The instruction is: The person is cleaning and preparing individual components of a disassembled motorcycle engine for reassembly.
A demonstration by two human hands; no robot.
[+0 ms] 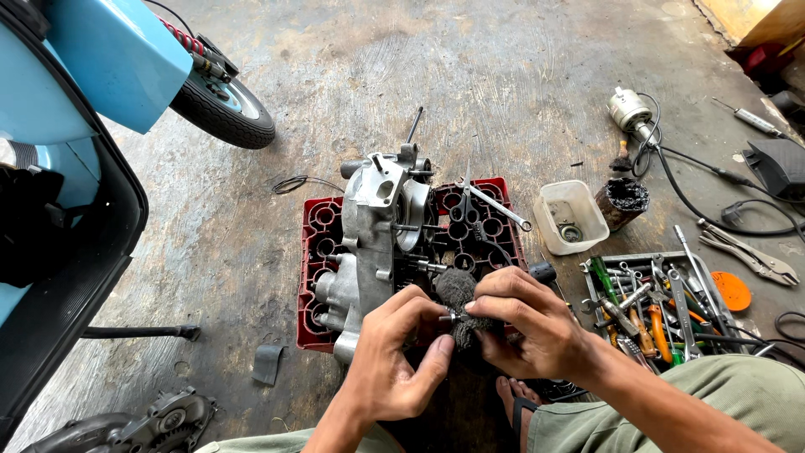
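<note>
Hands at work over a red crate (314,252) bearing a grey engine casing (369,243). The left hand (394,356) pinches a small metal part (449,318) at its fingertips; the right hand (524,323) closes around a dark rag (457,289) pressed against that part (just in front of the casing). Best practice, by judgement: hold the part steady, turn the rag around it, and keep both above the crate.

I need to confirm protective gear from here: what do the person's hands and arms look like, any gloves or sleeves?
Both hands are bare: no gloves on the left hand or right hand. The forearms are uncovered too, with no sleeves, watch or bands in view. The fingers show no rings, and the nails are cut short.
</note>
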